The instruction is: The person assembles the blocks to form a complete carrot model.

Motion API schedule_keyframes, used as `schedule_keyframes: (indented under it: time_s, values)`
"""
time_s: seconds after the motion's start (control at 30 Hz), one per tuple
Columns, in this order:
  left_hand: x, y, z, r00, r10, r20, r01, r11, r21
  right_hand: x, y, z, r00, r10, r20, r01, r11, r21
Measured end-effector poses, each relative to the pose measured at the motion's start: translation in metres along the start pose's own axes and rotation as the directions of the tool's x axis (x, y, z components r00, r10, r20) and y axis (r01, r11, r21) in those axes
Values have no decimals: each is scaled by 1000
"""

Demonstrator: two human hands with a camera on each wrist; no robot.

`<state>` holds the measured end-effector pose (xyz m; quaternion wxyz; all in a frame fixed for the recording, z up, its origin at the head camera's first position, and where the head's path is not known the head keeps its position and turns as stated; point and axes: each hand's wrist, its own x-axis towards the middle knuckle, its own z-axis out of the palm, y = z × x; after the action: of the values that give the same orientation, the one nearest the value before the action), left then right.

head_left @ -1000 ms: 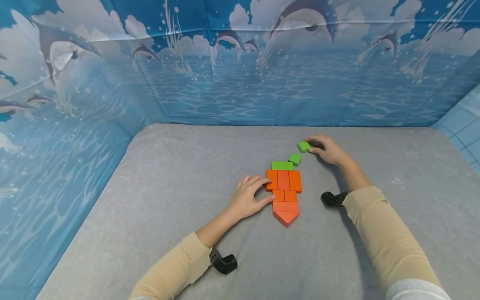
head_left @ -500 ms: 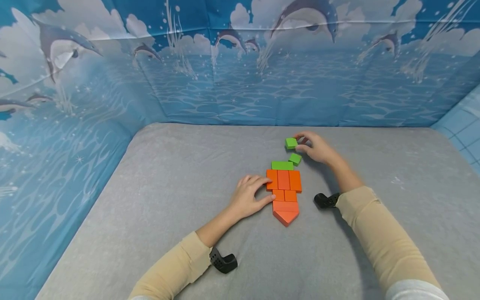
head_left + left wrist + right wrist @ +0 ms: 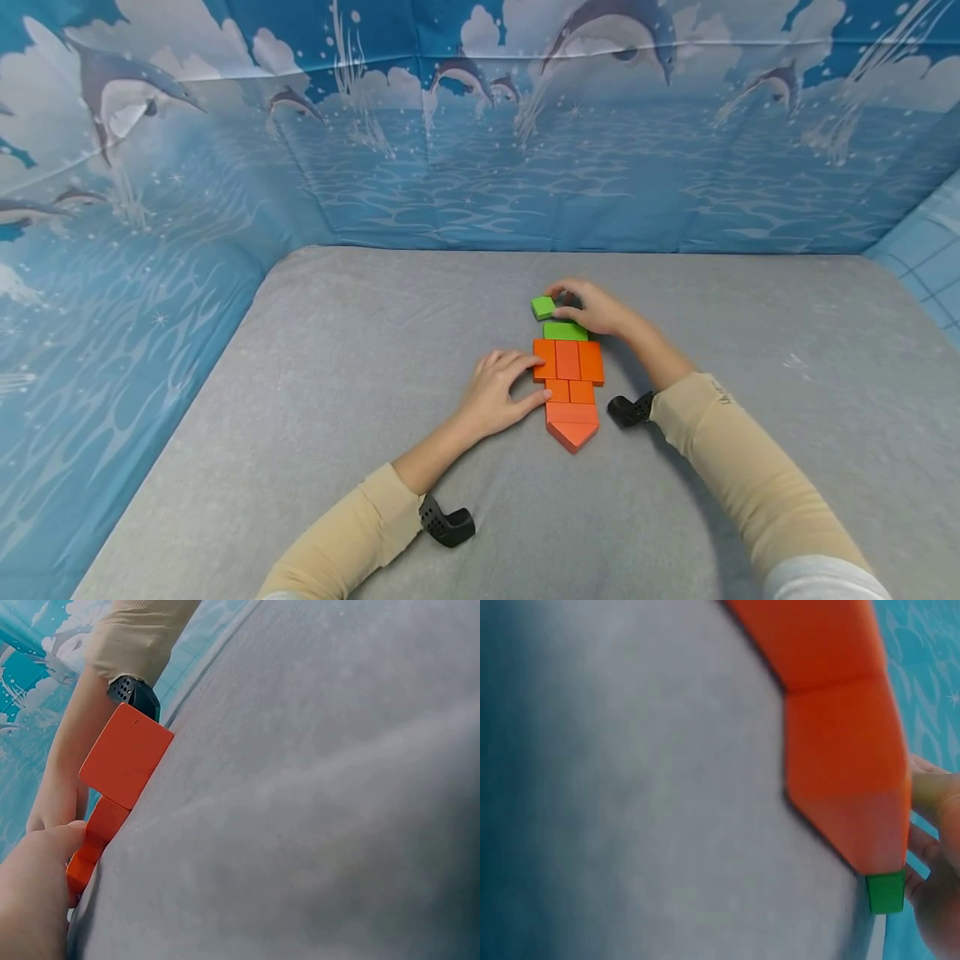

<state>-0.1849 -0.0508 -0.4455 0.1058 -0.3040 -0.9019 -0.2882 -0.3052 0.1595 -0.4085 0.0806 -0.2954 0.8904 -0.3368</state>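
Note:
My right hand [image 3: 592, 308] pinches a small green block [image 3: 543, 307] between thumb and fingers, just beyond the left end of a green rectangular block [image 3: 566, 332]. The second small green block is hidden by this hand in the head view. My left hand [image 3: 497, 392] rests beside a row of touching orange blocks [image 3: 567, 360]; its index fingertip touches a large one and its thumb a smaller one [image 3: 557, 391]. A pointed orange block [image 3: 572, 433] ends the row nearest me. The right wrist view shows a green block [image 3: 886, 892] beyond the orange ones.
A grey cloth-covered table [image 3: 337, 358] lies under everything. Blue curtains [image 3: 480, 183] with dolphins stand along the back and left. Black wrist cameras [image 3: 447, 523] jut from both sleeves close to the table.
My right hand has carried the small green block leftward across the far end of the row, then nearer to the green rectangular block. The left hand stays in place.

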Motion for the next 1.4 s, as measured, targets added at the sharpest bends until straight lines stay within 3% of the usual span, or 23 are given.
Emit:
schedule_keyframes:
  time_s: [0.67,1.4]
  values:
    - [-1,0,-1,1000,4,-7,-4,1000,-3,1,-1,3,996,-79,41,78,996,35]
    - [0,0,-1,1000,-4,8,4,1000,-10,1,-3,1,992,-91,83,89,996,29]
